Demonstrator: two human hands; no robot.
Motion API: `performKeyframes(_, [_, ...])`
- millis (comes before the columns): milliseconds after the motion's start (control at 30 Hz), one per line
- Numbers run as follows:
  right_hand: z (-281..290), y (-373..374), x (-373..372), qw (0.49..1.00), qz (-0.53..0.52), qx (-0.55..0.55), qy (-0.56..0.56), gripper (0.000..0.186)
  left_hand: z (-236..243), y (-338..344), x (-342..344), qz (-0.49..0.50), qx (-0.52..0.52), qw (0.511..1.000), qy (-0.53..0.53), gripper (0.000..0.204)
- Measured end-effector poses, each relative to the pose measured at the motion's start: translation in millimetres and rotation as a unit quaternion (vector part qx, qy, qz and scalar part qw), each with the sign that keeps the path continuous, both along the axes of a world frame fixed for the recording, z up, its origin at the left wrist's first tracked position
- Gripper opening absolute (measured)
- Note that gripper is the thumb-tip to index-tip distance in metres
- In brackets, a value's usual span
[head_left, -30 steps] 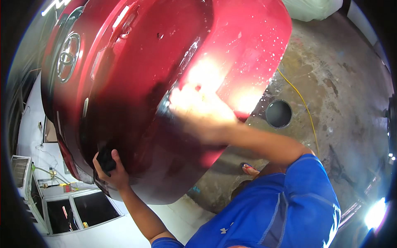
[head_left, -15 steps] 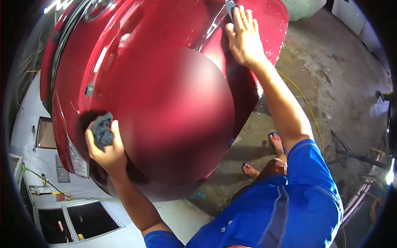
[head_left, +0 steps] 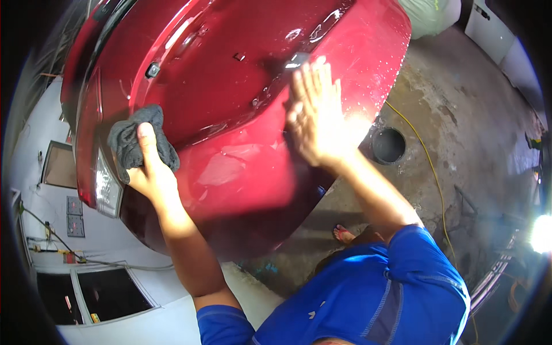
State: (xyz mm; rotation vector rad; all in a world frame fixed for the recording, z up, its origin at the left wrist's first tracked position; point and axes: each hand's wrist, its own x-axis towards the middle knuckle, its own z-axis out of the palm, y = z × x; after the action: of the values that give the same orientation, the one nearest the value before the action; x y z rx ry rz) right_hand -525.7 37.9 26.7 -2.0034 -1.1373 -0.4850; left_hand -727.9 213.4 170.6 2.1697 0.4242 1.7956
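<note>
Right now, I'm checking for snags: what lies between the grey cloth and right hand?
In the head view, only wet red car bodywork lies between the grey cloth and right hand.

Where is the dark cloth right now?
In the head view, the dark cloth is at left, in the left hand, above and right of the clear lamp.

There are two hands, one left hand (head_left: 152,175) and one right hand (head_left: 314,121), and two blue sleeves (head_left: 428,250). I count one grey cloth (head_left: 132,135), one small dark pad (head_left: 296,61), one red car (head_left: 247,190), one clear-lensed car light (head_left: 108,187) and one foot (head_left: 343,234). The floor (head_left: 443,103) has one round dark container (head_left: 388,146) and one yellow cord (head_left: 424,141). Around these are one bright lamp (head_left: 541,234), two dark window panes (head_left: 109,293) and two small grey wall panels (head_left: 75,226); water drops (head_left: 368,75) are too many to count
</note>
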Motion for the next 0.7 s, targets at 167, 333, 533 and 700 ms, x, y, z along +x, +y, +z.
performKeyframes(167, [-20.2, -20.1, -98.1, 0.988, 0.148, -0.006, 0.045, 0.07, -10.6, -23.5, -27.9, 0.071, -0.026, 0.994, -0.075, 0.023])
performKeyframes(333, [-54.9, -30.1, 14.5, 0.992, -0.064, 0.033, 0.105, 0.07, -67.2, -47.4, -111.9, 0.288, 0.129, 0.944, 0.094, 0.046])
performKeyframes(533, [31.2, 38.1, -155.8, 0.939, 0.343, 0.025, -0.022, 0.079, -85.3, -59.3, -128.0, 0.314, 0.168, 0.927, 0.12, 0.057])
performKeyframes(700, [-10.7, -11.6, -61.9, 0.981, 0.167, -0.02, -0.098, 0.072, -111.4, -44.5, -197.9, 0.371, 0.174, 0.909, 0.068, 0.052])
